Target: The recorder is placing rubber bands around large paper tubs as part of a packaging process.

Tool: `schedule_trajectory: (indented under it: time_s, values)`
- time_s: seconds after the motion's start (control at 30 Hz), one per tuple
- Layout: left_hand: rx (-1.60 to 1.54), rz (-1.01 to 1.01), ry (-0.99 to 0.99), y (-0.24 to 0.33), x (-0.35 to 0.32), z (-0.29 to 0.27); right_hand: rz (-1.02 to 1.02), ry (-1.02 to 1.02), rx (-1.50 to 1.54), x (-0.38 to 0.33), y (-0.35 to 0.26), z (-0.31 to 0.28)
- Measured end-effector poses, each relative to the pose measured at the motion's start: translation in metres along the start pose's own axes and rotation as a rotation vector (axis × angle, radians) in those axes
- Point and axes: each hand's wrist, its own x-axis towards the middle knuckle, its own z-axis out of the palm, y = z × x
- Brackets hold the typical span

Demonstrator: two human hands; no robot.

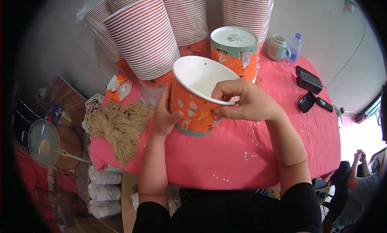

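Note:
An orange paper bucket (193, 108) with cartoon figures, a white inside and a green base band is tilted above the pink tablecloth. My left hand (164, 116) holds its left side, thumb toward the front. At the right of the rim, my right hand (244, 98) pinches the bucket wall, fingers inside and thumb outside. Whether something small is between those fingers is hidden. A small dark spot, perhaps a hole, shows inside the far rim. Just behind stands an upside-down bucket (234, 51) with a green band and pale bottom.
Nested bucket stacks (143, 37) line the wall. Tan cords (121, 128) lie in a bundle at left, by an orange packet (118, 88). At right are a mug (278, 48), a water bottle (294, 48), a black case (308, 80) and scattered white bits (246, 155). Another person (360, 184) sits at far right.

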Motion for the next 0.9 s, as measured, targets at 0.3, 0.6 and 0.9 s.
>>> schedule_trajectory:
  time_s: [0.3,0.6,0.9]
  values:
    - [-0.093,-0.084,-0.124,-0.016,-0.005,-0.023,-0.355,0.163,-0.455,-0.010,-0.027,0.030]
    - [0.038,0.063,-0.383,-0.057,-0.011,-0.052,-0.320,0.004,-0.850,-0.018,-0.035,0.063]
    - [0.081,-0.196,-0.431,-0.096,-0.005,0.010,-0.056,-0.281,-1.052,-0.031,-0.042,0.087]
